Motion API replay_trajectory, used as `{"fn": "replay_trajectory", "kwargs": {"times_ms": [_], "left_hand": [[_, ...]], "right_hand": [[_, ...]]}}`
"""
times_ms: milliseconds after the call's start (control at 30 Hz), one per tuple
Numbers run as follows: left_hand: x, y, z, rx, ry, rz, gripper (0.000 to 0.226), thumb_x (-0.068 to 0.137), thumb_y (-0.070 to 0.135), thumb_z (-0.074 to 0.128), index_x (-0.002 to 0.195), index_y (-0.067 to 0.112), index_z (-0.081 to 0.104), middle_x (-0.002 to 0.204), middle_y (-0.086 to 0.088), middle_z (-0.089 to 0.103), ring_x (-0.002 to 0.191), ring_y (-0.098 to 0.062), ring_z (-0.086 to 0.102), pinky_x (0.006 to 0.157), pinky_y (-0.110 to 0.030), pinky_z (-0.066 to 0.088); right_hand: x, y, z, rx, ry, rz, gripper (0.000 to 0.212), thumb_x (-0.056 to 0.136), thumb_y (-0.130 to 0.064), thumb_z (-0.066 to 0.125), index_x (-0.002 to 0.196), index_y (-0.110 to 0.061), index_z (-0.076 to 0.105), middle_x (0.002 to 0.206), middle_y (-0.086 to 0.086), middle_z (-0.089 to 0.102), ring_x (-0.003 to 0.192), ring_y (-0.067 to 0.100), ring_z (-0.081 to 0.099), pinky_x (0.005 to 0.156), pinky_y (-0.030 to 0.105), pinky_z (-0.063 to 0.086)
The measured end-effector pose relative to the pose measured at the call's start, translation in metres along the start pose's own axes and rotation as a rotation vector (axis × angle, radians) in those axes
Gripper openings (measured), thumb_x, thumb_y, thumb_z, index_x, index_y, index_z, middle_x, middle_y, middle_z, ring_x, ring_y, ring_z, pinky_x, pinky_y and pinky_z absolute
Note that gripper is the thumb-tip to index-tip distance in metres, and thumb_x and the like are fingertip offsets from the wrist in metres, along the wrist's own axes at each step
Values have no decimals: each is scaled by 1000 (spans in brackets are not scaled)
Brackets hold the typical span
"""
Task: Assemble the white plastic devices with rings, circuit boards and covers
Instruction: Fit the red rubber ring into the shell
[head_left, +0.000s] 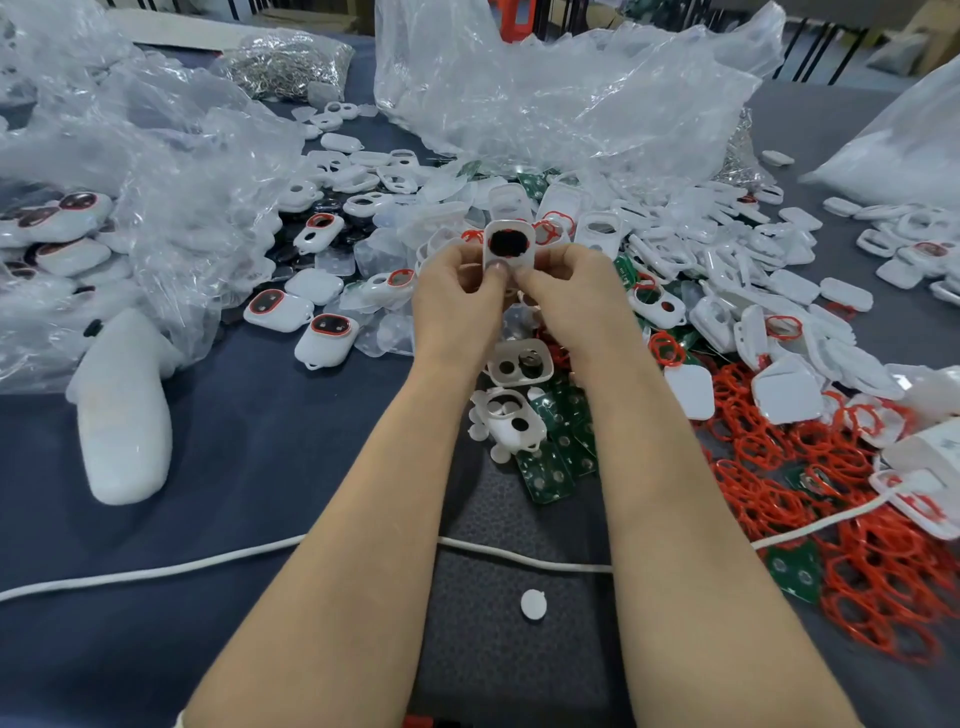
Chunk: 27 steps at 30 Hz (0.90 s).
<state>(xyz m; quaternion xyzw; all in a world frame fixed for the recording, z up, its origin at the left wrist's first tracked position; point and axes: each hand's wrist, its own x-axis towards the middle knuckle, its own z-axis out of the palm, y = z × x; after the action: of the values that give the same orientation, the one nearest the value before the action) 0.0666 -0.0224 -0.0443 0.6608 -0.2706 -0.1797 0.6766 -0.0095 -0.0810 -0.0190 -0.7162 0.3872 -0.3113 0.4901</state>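
Two bare arms (649, 519) reach out from the bottom edge, over a white cord (156, 571) and a small white disc (533, 604) on the table (260, 441). Up ahead, both hands hold one white shell (509, 244) in the air, above the pile of parts. The shell stands up with its dark hole facing the camera, likely so the person can look inside while working.

The left hand (457, 291) has its fingers curled, and its thumb presses on the bottom edge of the shell. The right hand (566, 286) pinches the bottom right side with bent fingers. I cannot tell what the fingertips behind the shell are doing. A bit of red shows at the rim of the hole, so I think a ring is being pushed into place.

The parts lie close by, easy to grab. Red rings (857, 571) are heaped on the right. Green boards (561, 447) lie between the arms, by two more shells (519, 361). Devices with red rings already fitted (330, 338) sit to the left. Big clear bags (545, 93) lie behind it all.
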Motion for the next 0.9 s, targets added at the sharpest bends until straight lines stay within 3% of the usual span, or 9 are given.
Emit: {"fn": "replay_trajectory", "kwargs": {"times_ms": [67,133,233,333,467,600,733,800,900], "left_hand": [[1,2,-1,-11,17,-26,20,91,6,56,78,22,58,87,-13,71,89,-30,70,89,-48,54],[2,2,-2,-46,36,-57,19,91,5,55,79,19,57,91,-16,71,92,-31,70,89,-45,55],[6,3,-5,-100,64,-81,15,93,7,55,83,18,55,86,-8,69,81,-17,71,77,-31,58],[8,4,-7,-220,102,-99,9,95,2,52,91,10,55,84,-5,66,67,-6,68,63,-16,54],[9,5,-8,-368,137,-169,7,94,-1,53,100,2,55,88,-8,64,81,-18,68,74,-21,56],[9,7,-9,-435,160,-207,2,94,4,56,93,6,57,87,-7,65,73,-11,66,70,-17,55],[11,3,-9,-393,148,-205,8,91,2,60,98,3,57,84,-6,65,77,-17,66,70,-19,55],[12,2,-9,-355,140,-195,11,90,1,60,100,2,56,81,-6,66,76,-18,67,73,-23,56],[12,0,-8,-288,135,-158,6,91,3,60,91,8,56,70,1,66,65,-8,67,70,-23,56]], "right_hand": [[0,-2,-15,-60,9,-26,4,88,-23,65,85,-22,62,79,-11,62,73,4,59,63,16,46],[5,-3,-32,-141,146,-42,5,89,-19,62,89,-22,66,79,-12,62,75,5,60,66,19,47],[12,2,-49,-312,311,-26,19,88,-10,54,98,-16,68,79,-8,60,79,12,58,72,24,44],[9,8,-45,-428,231,-30,22,87,-9,55,100,-14,71,87,-2,66,85,15,60,74,26,46],[4,9,-21,-540,73,-113,16,85,-16,62,98,-15,72,98,4,70,97,20,63,87,29,48],[3,7,-7,-649,-54,-191,22,83,-22,67,105,-20,70,108,8,65,104,25,59,90,31,46],[3,13,5,-786,-102,-203,24,84,-26,69,107,-18,67,120,15,52,108,33,54,96,38,45],[4,15,6,-769,-89,-213,22,86,-24,66,106,-16,66,118,15,52,106,31,54,94,37,45],[5,12,-2,-498,40,-205,7,88,-21,64,93,-16,63,89,-1,60,87,17,58,73,23,42]]}}
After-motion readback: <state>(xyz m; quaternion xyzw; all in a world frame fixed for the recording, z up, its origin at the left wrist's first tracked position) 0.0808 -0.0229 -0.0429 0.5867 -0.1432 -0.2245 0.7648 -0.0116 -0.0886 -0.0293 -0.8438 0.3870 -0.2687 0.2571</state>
